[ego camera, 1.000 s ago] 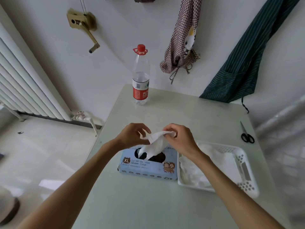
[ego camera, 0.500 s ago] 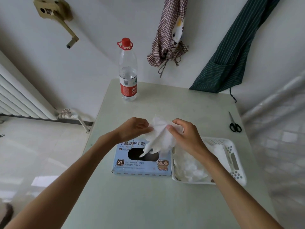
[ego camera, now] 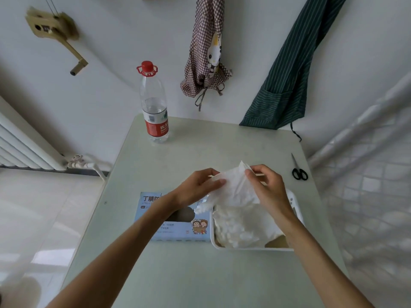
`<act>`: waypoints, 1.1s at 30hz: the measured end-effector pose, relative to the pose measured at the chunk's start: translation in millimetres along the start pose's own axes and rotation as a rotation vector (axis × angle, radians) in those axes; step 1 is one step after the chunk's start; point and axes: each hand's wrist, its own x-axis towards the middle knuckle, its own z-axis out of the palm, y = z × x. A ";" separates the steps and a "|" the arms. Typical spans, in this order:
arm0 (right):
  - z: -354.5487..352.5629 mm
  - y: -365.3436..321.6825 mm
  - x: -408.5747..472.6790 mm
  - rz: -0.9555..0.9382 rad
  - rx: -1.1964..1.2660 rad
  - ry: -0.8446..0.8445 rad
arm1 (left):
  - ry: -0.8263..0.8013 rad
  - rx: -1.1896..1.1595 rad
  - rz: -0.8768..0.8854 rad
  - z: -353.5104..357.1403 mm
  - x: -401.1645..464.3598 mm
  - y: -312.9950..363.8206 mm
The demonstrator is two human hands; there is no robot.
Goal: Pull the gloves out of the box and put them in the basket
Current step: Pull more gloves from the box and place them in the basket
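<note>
Two hands hold one white glove (ego camera: 233, 187) above the far end of the basket (ego camera: 294, 202). The left hand (ego camera: 199, 188) pinches its left edge; the right hand (ego camera: 265, 187) pinches its top corner. The glove hangs with its long axis slanting from upper right down to lower left, its lower end over the edge of the blue glove box (ego camera: 155, 232). The one white basket, just right of the one box, holds a heap of white gloves (ego camera: 240, 230), too crumpled to count. One water bottle (ego camera: 153, 105) stands upright at the table's (ego camera: 200, 274) far left; one pair of scissors (ego camera: 299, 171) lies at its right edge.
</note>
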 end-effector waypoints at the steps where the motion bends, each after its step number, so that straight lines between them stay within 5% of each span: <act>1: -5.9 0.7 -2.7 -0.018 0.022 0.021 | -0.027 0.004 -0.016 6.0 0.4 -0.7; 5: -25.7 1.8 -13.6 -0.137 0.014 0.163 | -0.055 -0.030 -0.002 30.8 3.7 1.1; 10: -45.2 12.5 -18.7 -0.379 -0.337 0.457 | -0.060 -0.144 0.053 48.8 9.1 10.6; 16: -27.1 21.6 -34.3 -0.576 -0.288 0.518 | 0.147 -0.277 0.012 52.6 -12.3 13.3; 23: 31.1 15.5 -63.1 -0.371 0.076 0.407 | 0.648 -0.054 0.098 42.8 -48.4 10.1; 27: 30.0 70.8 -42.1 -0.052 0.130 0.406 | 0.604 0.282 -0.100 62.8 -8.3 -31.5; 33: 0.5 164.6 -14.9 0.122 -0.343 0.308 | 0.470 0.711 -0.254 113.0 53.0 -74.7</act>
